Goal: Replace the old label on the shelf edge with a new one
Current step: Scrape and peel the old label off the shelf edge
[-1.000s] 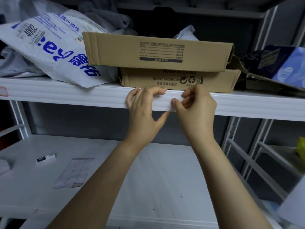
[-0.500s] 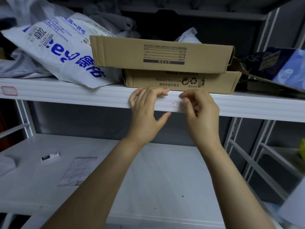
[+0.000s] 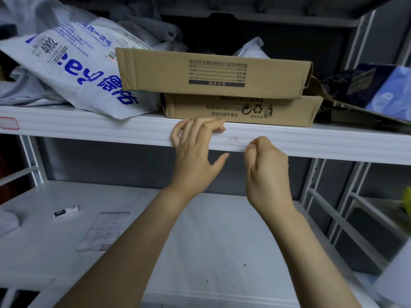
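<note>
The white shelf edge (image 3: 333,143) runs across the middle of the view. Faint red marks (image 3: 233,140) show on a bare patch of it between my hands. My left hand (image 3: 195,152) rests on the edge, fingertips bent over its top and thumb spread below. My right hand (image 3: 264,165) is curled just right of the marks, thumb and forefinger pinched together on the small peeled old label, which the fingers almost wholly hide. A sheet of new labels (image 3: 104,230) lies on the lower shelf (image 3: 222,241) at the left.
Two stacked cardboard boxes (image 3: 222,72) sit on the upper shelf right above my hands, beside a white and blue plastic bag (image 3: 73,70). Another red-bordered label (image 3: 9,123) sticks on the edge at far left. A small white marker-like item (image 3: 66,211) lies on the lower shelf.
My right hand peeled at the spot on the shelf edge, then drew away to the right and down with fingers pinched, baring the red marks. My left hand stayed on the edge.
</note>
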